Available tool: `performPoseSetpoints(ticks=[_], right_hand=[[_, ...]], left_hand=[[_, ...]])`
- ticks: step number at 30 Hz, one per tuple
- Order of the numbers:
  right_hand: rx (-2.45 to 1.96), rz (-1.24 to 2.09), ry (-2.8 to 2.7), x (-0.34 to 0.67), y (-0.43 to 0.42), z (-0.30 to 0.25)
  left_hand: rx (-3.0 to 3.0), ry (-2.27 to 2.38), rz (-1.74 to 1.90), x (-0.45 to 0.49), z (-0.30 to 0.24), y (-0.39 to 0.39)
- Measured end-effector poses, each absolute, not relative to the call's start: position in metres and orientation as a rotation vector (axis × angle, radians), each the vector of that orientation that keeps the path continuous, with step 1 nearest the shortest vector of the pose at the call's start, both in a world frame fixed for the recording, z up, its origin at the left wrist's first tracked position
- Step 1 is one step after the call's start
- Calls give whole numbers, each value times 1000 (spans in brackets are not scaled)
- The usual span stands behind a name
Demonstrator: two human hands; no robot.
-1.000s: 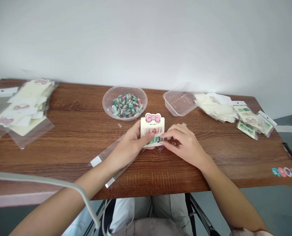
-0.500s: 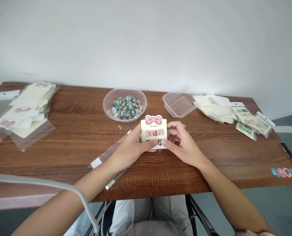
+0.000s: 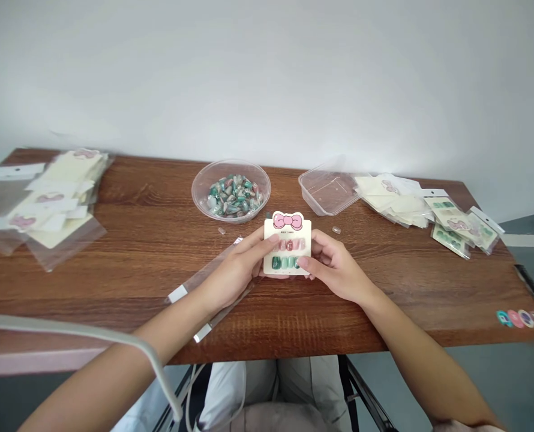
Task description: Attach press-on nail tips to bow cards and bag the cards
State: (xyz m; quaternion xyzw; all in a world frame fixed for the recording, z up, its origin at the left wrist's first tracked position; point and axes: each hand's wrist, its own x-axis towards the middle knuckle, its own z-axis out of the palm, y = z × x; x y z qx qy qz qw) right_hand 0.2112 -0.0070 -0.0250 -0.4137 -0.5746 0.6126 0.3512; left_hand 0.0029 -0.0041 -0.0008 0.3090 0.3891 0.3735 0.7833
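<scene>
Between my two hands is a cream display card [image 3: 287, 234] with a pink bow top. It carries a row of pink press-on nails [image 3: 289, 245] above a row of green press-on nails [image 3: 285, 263]. My left hand [image 3: 242, 261] grips the card's left edge, its thumb lying over the left end of the pink row. My right hand [image 3: 334, 264] pinches the lower right edge, with the thumb on the rightmost green nail. The fingers behind the card are mostly hidden. Under my left wrist lie clear plastic bags [image 3: 208, 273] with white strips.
A round clear bowl [image 3: 198, 204] of wrapped nails stands at the back, beside a rectangular clear box [image 3: 323, 204]. Bagged cards [image 3: 64, 192] pile at left. Cream cards [image 3: 390, 195] and packed nail sets [image 3: 456, 222] lie right. A white cable [image 3: 91, 333] crosses the lower left.
My left thumb has moved from the green row up to the pink row, uncovering the green nails. The card has shifted slightly right. My right thumb stays at the lower right nail.
</scene>
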Motion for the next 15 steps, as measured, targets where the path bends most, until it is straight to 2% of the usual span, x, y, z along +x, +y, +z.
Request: performPoseSetpoints(ticks=[15], right_hand=[[-1364,1733,-1547,236,-7,-35]], left_hand=[[898,819,856,11,-19,-6]])
